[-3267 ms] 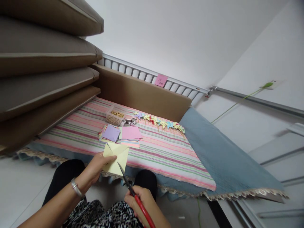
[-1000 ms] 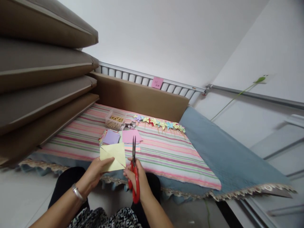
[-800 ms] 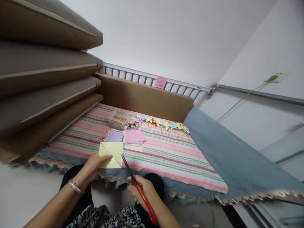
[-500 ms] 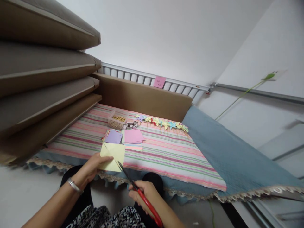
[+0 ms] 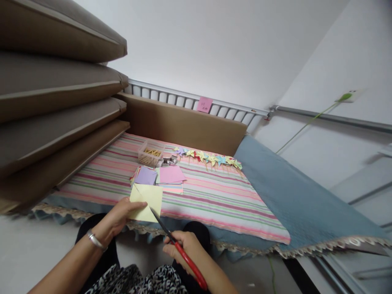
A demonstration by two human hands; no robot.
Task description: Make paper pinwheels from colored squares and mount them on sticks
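Observation:
My left hand (image 5: 118, 218) pinches a pale yellow paper square (image 5: 147, 201) by its left edge, holding it up over the near edge of the striped cloth (image 5: 214, 200). My right hand (image 5: 183, 245) grips red-handled scissors (image 5: 179, 247), whose blades point up and left into the lower right corner of the yellow paper. A silver bracelet sits on my left wrist. Just beyond the paper lie stacks of coloured paper squares (image 5: 159, 176), purple and pink on top.
A clear box of wooden sticks (image 5: 148, 153) and a row of small paper pinwheels (image 5: 211, 158) lie near the brown board (image 5: 183, 124). Stacked brown cushions (image 5: 55, 102) loom at left. A blue quilt (image 5: 290, 204) covers the right side.
One second ago the scissors stood upright beside the paper. My right hand has since dropped and tilted them so the blades reach the paper's lower right corner. The left hand kept its hold.

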